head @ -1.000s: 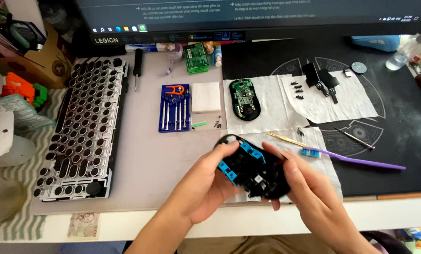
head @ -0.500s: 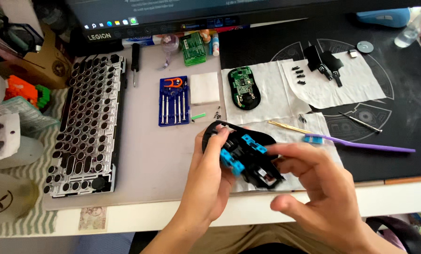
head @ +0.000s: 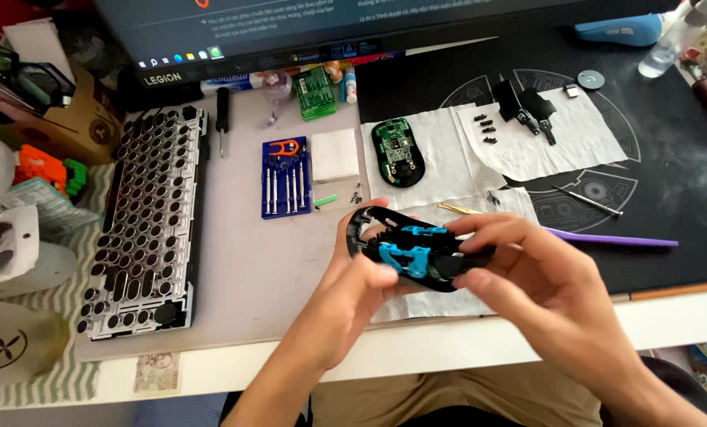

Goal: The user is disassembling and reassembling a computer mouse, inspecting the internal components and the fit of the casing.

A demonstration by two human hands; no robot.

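Desk steady; mouse shell (head: 417,249) lifted (slightly).

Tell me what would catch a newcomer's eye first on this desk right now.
First, the opened black mouse shell with blue inner parts, held above the desk's front edge by the left hand and right hand. Next, the keyboard frame stripped of its keycaps at the left. Behind the hands, a green circuit board lies on white tissue, beside a blue screwdriver set.

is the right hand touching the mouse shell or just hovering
Touching. The head view shows the right hand with its fingertips pressed on the black and blue mouse shell, no gap between them; the left hand grips its other side.
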